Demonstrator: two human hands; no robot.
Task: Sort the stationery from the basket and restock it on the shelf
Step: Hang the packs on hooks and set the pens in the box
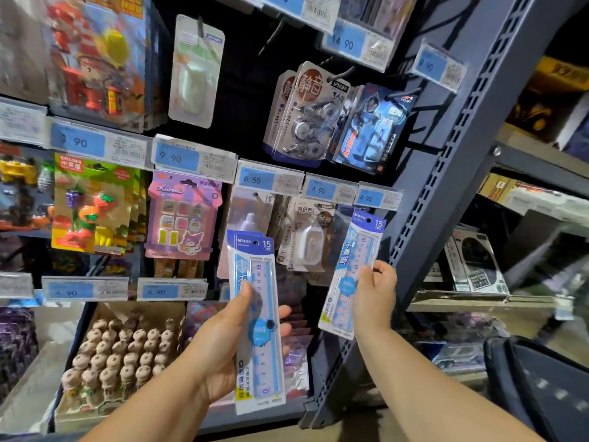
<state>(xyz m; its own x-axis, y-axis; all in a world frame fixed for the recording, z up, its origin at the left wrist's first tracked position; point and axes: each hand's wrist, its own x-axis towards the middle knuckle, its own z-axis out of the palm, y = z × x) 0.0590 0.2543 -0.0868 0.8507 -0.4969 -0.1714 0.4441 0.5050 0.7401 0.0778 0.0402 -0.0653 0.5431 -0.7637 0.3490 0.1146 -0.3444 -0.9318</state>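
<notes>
In the lower centre of the frame, the left hand [223, 346] has its grip closed round a ruler stack [259, 317], with the thumb across the front and the fingers curled behind. A second blue header card peeks out behind the first. Right of centre, the right hand [376, 295] pinches a single ruler pack [352, 272] by its right edge. The pack is tilted, with its top lifted to just below a 4.90 price tag [377, 197]. Whether its hang hole sits on a peg cannot be told. All the packs are flat, glossy clear sleeves over pale blue translucent rulers, topped with blue cards marked 15.

Between the two hands hangs a correction tape pack [310, 242], a white rounded case under a clear blister, just beside the raised pack. Further left hang a purple Kuromi eraser card [183, 215] and a green fruit eraser card [90, 205] with bright moulded pieces. At upper centre, clear-bodied tape rollers [310, 116] crowd their pegs beside a blue character pack [373, 129]. A cardboard tray [105, 309] at lower left holds rows of small brown rounded figures. The grey-blue metal upright [446, 173] of the shelf, punched with slots, runs diagonally just right of the right hand. A dark container [535, 387] shows in the lower right corner, blurred.
</notes>
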